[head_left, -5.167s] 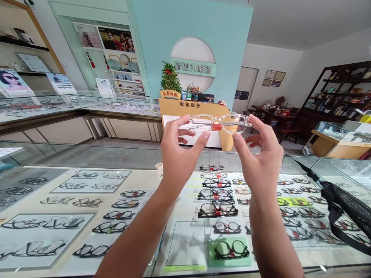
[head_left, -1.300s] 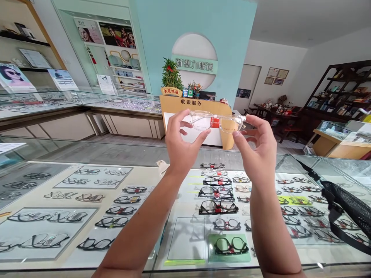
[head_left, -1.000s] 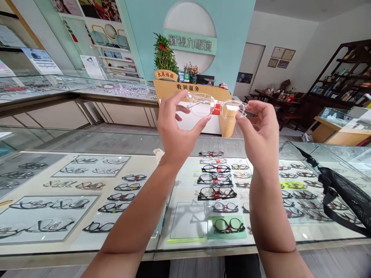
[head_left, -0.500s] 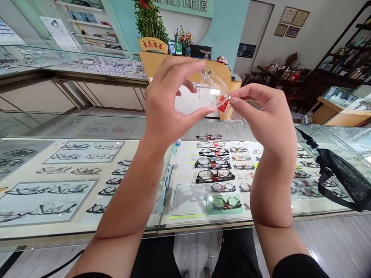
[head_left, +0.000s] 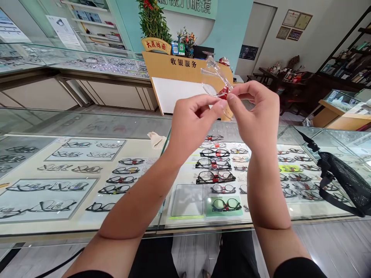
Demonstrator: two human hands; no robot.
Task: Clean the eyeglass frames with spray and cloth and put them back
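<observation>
A pair of clear-framed glasses [head_left: 209,88] with a red tag [head_left: 223,92] is held up above the glass counter. My right hand [head_left: 255,116] pinches the frame beside the tag between thumb and fingers. From the left, my left hand [head_left: 195,119] has its thumb and forefinger pressed together at the lower edge of the glasses, near the tag. The fingertips of both hands nearly meet. Below them, rows of dark-framed glasses [head_left: 216,177] lie in the display case, and one pair with green-looking lenses [head_left: 226,204] rests on a green card.
The glass counter [head_left: 165,231] spans the view. A beige cloth [head_left: 157,139] lies towards its back. At the right is a black mesh bag [head_left: 344,179] with a strap. A wooden cashier desk [head_left: 185,71] stands beyond.
My left hand has moved down from its wide hold around the glasses and closed near the red tag. The glasses have turned, and the beige cloth has come into view.
</observation>
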